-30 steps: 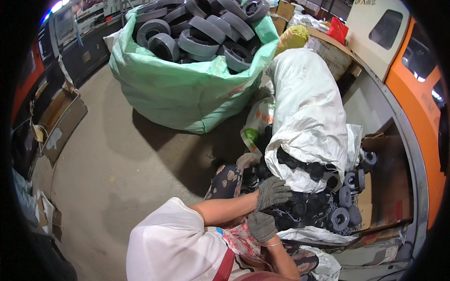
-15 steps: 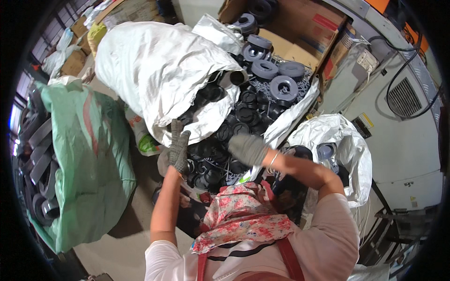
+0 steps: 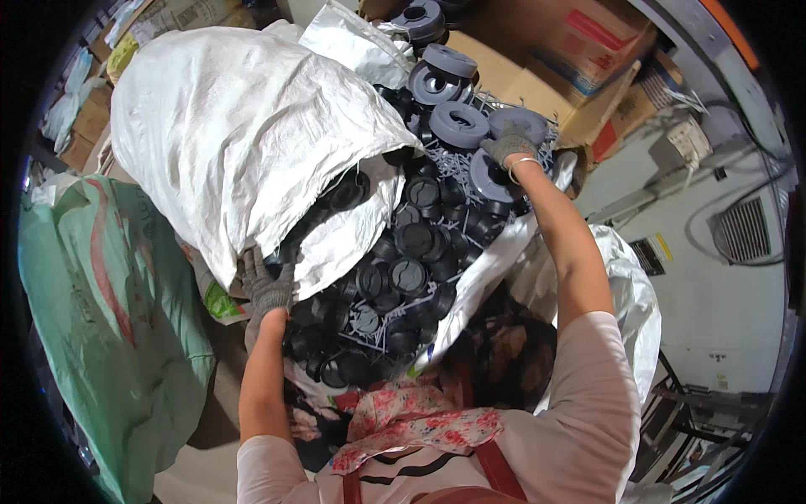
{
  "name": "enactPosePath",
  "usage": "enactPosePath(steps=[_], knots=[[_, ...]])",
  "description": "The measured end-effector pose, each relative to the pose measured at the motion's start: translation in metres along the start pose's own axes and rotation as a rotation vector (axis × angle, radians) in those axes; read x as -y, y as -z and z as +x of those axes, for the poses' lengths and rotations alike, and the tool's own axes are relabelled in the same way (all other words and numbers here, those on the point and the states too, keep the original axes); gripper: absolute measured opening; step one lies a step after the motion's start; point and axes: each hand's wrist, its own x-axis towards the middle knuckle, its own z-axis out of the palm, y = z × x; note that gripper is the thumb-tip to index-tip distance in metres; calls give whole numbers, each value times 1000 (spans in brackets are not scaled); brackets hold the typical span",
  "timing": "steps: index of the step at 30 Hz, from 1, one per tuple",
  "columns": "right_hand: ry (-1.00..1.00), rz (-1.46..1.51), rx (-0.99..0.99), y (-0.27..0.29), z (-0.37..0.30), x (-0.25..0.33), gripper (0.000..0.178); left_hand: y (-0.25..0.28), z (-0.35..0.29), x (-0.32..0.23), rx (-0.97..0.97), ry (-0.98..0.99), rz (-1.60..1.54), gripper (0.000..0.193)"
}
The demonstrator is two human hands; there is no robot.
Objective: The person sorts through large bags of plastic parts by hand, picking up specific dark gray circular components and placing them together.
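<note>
My left hand [image 3: 267, 284], in a grey knit glove, touches the mouth edge of a big white woven sack [image 3: 252, 109]. Its thumb stands apart from the fingers. Black round plastic caps [image 3: 409, 275] spill from the sack's mouth onto a heap beside it. At the far right of the heap, my gloved right hand [image 3: 510, 144] bends over the rim of a grey plastic ring [image 3: 484, 175]; the hand covers part of that ring. Another grey ring [image 3: 519, 123] lies just beyond its fingers, and a thick grey ring [image 3: 458, 126] is to its left.
Thin grey plastic sticks [image 3: 368, 321] lie among the caps. A green sack [image 3: 117, 336] stands at left. Behind the rings is an open cardboard box [image 3: 504, 76]. A white bag [image 3: 630, 319] and a pale machine cabinet [image 3: 730, 302] are on the right.
My right hand has reached away from my body, forward and right, onto the grey rings. My left hand has moved down and left along the sack's mouth. The view has shifted.
</note>
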Motion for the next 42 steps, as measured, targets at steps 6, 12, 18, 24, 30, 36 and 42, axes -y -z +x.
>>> enactPosePath(steps=[6,12,18,24,30,36,42], knots=[[-241,-14,166,-6,71,32,103,-27,-10,24,-132,17,-137,73],[-336,37,309,-33,89,49,120,-35,-15,42,-158,-81,-33,69],[116,-6,365,-25,57,57,109,-39,-9,30,-154,-98,-46,70],[768,152,307,71,-48,122,96,-29,-12,35,-208,-137,-56,74],[391,377,12,55,40,123,58,-39,-12,37,-192,-81,-44,74],[-358,629,-107,-53,205,57,114,-47,-14,44,-214,-118,-41,67],[-221,623,-289,-122,233,57,110,-47,-22,55,-207,-135,88,66]])
